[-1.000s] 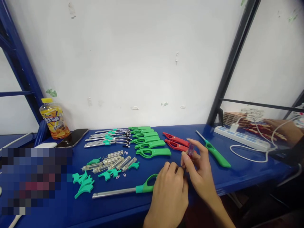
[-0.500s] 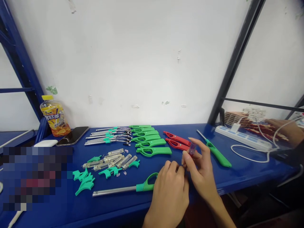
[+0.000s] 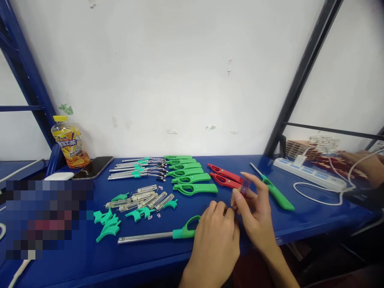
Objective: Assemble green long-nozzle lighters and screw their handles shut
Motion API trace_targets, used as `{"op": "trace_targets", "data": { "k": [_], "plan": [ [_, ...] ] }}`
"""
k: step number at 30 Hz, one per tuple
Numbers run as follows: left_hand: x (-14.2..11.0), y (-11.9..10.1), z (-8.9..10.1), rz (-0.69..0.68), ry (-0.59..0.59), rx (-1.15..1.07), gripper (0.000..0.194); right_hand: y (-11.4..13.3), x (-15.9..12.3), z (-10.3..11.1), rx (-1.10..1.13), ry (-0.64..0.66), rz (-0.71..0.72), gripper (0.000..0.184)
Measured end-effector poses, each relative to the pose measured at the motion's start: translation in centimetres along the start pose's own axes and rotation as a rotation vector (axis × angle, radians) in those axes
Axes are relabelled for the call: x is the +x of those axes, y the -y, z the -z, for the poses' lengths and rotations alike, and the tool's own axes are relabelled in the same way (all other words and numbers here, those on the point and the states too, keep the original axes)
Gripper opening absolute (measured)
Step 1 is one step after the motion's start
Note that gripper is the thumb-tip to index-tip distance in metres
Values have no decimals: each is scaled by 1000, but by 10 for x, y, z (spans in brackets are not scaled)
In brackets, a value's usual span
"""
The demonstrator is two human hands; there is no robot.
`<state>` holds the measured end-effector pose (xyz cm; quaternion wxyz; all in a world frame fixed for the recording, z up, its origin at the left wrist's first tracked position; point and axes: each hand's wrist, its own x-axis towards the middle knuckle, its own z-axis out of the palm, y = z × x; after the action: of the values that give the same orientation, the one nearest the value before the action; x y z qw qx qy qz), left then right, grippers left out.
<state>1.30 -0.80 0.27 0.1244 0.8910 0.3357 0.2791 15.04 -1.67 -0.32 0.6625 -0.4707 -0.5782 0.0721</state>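
A long-nosed lighter [image 3: 147, 237] with a silver barrel and a green handle lies near the table's front edge. My left hand [image 3: 214, 236] is closed over its handle, covering most of it. My right hand [image 3: 255, 206] pinches the see-through purple handle of what looks like a small screwdriver [image 3: 245, 187], its tip hidden behind the fingers by the lighter's end. Beyond the hands lie two red handle shells [image 3: 223, 181]. Several green handle shells [image 3: 196, 188] are lined up at the back. A green-handled lighter [image 3: 277, 193] rests right of my right hand.
Left of the shells are barrels with wires [image 3: 129, 175], clear fuel tanks [image 3: 147, 198] and teal triggers [image 3: 109, 228]. A phone [image 3: 93, 168] and a drink bottle [image 3: 70, 144] stand far left. A power strip [image 3: 310, 174] with white cable lies right, near another person's hand [image 3: 364, 162].
The view has shifted slightly, so everything sits a little differently in it. Both hands keep their grips, and the purple handle stays between my right fingers.
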Motion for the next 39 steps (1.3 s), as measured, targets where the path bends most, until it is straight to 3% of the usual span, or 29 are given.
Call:
{"op": "trace_targets", "data": {
  "k": [39],
  "plan": [
    [-2,-3,4,-3,12,27,20,4,0,0,-3,-27,10,45]
  ]
}}
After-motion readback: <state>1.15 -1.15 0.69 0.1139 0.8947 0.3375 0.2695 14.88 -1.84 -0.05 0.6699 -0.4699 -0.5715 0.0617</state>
